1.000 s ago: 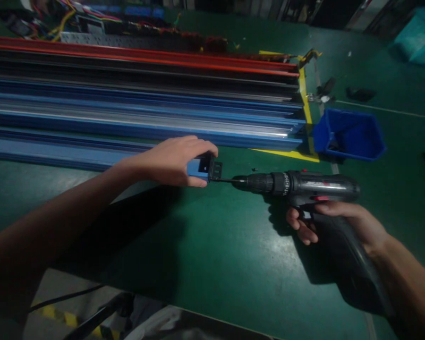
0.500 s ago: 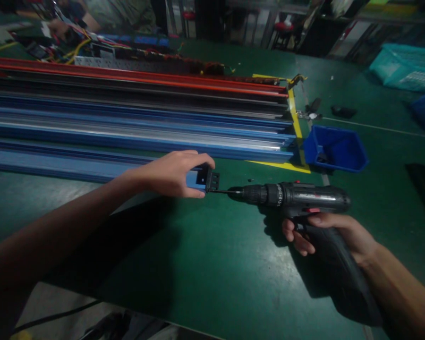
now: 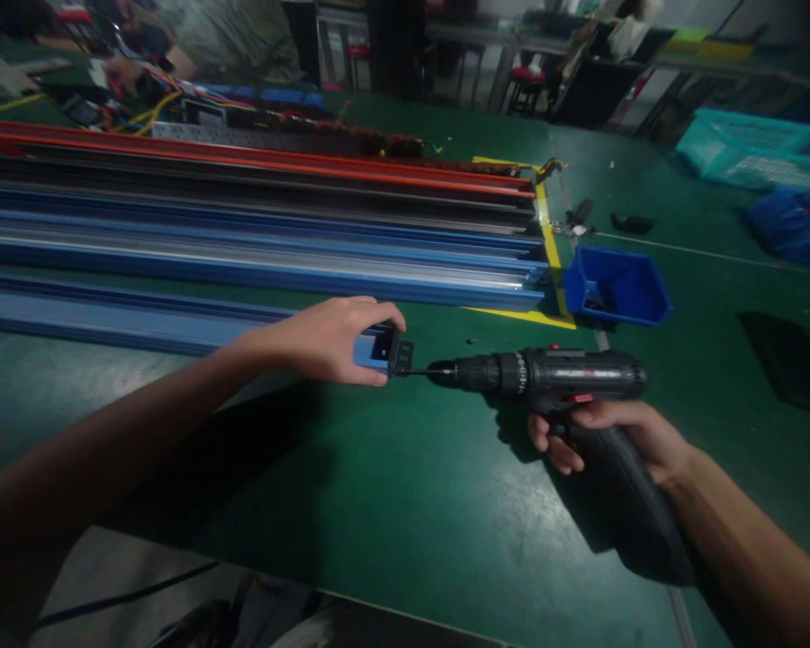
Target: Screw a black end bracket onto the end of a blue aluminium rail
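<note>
My left hand (image 3: pixel 330 337) grips the near end of a long blue rail (image 3: pixel 128 317) lying on the green table, with its fingers curled over a black end cap (image 3: pixel 400 355). My right hand (image 3: pixel 614 436) is wrapped round the grip of a black cordless drill (image 3: pixel 553 373). The drill lies level and points left, and its bit tip touches the end cap.
A stack of long blue, grey and red rails (image 3: pixel 256 225) fills the far left of the green table (image 3: pixel 411 504). A blue bin (image 3: pixel 614 288) sits to the right of the rail ends. Teal and blue crates (image 3: pixel 749 148) stand at the far right. Wiring and another person's arm (image 3: pixel 162 58) are at the far edge.
The view has tilted up, showing more of the far room. The drill has closed in slightly on the end cap; both hands keep their grips.
</note>
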`<control>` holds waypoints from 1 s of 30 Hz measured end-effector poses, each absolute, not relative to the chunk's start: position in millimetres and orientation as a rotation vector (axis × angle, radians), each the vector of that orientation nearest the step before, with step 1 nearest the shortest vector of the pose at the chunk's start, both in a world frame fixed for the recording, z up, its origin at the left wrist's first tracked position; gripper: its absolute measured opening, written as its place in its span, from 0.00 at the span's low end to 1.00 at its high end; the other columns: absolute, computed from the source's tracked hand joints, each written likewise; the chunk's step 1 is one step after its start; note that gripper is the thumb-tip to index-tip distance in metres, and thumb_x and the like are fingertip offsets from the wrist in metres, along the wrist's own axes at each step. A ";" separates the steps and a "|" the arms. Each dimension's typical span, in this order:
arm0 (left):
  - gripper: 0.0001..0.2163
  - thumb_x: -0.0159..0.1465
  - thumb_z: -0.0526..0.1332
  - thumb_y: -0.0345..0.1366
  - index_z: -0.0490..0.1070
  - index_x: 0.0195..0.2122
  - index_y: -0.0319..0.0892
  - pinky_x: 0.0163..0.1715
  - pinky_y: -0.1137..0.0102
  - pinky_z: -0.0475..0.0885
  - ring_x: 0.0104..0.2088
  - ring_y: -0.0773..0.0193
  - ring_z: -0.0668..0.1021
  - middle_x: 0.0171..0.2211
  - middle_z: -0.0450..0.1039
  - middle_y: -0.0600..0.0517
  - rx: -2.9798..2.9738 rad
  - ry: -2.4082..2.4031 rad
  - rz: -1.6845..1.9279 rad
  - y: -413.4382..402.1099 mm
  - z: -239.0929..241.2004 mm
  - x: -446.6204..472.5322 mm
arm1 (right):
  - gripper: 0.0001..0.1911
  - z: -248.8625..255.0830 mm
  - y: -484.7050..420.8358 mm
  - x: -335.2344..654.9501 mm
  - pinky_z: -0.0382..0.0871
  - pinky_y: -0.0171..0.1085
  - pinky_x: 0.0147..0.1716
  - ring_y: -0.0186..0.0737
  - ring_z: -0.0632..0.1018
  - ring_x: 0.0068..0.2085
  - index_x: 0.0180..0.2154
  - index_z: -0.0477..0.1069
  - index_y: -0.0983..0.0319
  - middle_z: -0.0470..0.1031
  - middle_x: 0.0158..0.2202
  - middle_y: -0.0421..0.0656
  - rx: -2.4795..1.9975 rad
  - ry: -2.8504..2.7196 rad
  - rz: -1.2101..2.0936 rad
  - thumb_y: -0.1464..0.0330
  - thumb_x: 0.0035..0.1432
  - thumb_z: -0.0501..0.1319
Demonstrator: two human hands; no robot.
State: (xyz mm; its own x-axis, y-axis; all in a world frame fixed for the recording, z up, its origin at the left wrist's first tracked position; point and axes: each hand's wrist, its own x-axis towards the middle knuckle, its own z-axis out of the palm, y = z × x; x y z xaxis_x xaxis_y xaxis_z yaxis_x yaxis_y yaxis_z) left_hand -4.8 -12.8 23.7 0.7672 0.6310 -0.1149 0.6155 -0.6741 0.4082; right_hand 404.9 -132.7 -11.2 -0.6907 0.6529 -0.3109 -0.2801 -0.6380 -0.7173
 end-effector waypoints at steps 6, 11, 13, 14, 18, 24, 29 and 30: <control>0.29 0.62 0.71 0.54 0.69 0.60 0.49 0.60 0.58 0.69 0.58 0.47 0.78 0.58 0.75 0.47 2.547 0.943 -0.014 -11.0 25.1 -2.1 | 0.20 -13.9 -131.9 405.6 0.82 0.36 0.41 0.41 0.86 0.35 0.51 0.86 0.73 0.87 0.46 0.59 -0.785 -0.898 2.303 0.64 0.65 0.69; 0.30 0.61 0.71 0.54 0.68 0.60 0.49 0.59 0.57 0.69 0.58 0.46 0.77 0.58 0.75 0.47 2.541 0.972 -0.055 -10.2 25.6 -1.0 | 0.19 -12.7 -131.5 405.0 0.83 0.36 0.39 0.40 0.85 0.33 0.50 0.86 0.72 0.87 0.45 0.59 -0.807 -0.910 2.292 0.64 0.64 0.68; 0.30 0.62 0.71 0.54 0.68 0.61 0.49 0.59 0.57 0.69 0.58 0.46 0.77 0.58 0.75 0.47 2.550 0.964 -0.050 -9.9 25.2 -1.3 | 0.18 -11.9 -131.7 404.0 0.82 0.35 0.38 0.37 0.84 0.31 0.49 0.86 0.72 0.87 0.45 0.59 -0.793 -0.917 2.290 0.65 0.65 0.68; 0.30 0.62 0.71 0.54 0.68 0.61 0.49 0.60 0.58 0.69 0.59 0.47 0.77 0.59 0.75 0.47 2.555 0.957 -0.044 -9.8 24.9 -1.5 | 0.18 -11.4 -131.9 403.3 0.82 0.34 0.37 0.36 0.82 0.29 0.49 0.86 0.72 0.87 0.44 0.58 -0.788 -0.924 2.287 0.65 0.66 0.67; 0.29 0.62 0.71 0.55 0.69 0.60 0.49 0.60 0.58 0.69 0.59 0.47 0.77 0.59 0.76 0.47 2.574 0.928 -0.012 -9.8 23.5 -2.2 | 0.17 -9.6 -132.4 400.4 0.80 0.33 0.31 0.31 0.76 0.23 0.47 0.87 0.71 0.87 0.41 0.56 -0.780 -0.955 2.284 0.64 0.66 0.67; 0.28 0.62 0.71 0.55 0.69 0.59 0.50 0.58 0.59 0.70 0.58 0.47 0.78 0.58 0.76 0.48 2.587 0.925 -0.007 -9.4 22.4 -2.1 | 0.18 -6.3 -133.3 397.7 0.78 0.32 0.29 0.30 0.73 0.21 0.45 0.87 0.71 0.86 0.38 0.54 -0.808 -0.973 2.277 0.62 0.68 0.67; 0.25 0.63 0.70 0.52 0.69 0.58 0.48 0.57 0.60 0.70 0.57 0.48 0.78 0.57 0.77 0.47 2.608 0.895 0.015 -9.9 22.3 -2.0 | 0.18 -3.1 -134.3 395.8 0.77 0.31 0.28 0.30 0.72 0.20 0.44 0.87 0.70 0.81 0.30 0.47 -0.818 -0.961 2.288 0.61 0.68 0.67; 0.25 0.63 0.69 0.52 0.69 0.58 0.48 0.57 0.60 0.70 0.57 0.48 0.78 0.57 0.77 0.47 2.607 0.887 0.020 -10.0 22.3 -1.9 | 0.17 -2.7 -134.6 395.7 0.77 0.31 0.28 0.30 0.72 0.20 0.44 0.87 0.70 0.81 0.29 0.46 -0.828 -0.960 2.289 0.62 0.68 0.67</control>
State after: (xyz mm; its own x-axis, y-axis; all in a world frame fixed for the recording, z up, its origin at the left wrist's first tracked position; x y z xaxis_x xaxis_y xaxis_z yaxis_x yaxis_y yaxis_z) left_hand -1.9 -10.0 22.3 0.7999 0.5902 -0.1088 0.5848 -0.7258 0.3622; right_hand 395.7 -134.6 -2.7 -0.6787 0.6550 -0.3323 -0.2219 -0.6142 -0.7573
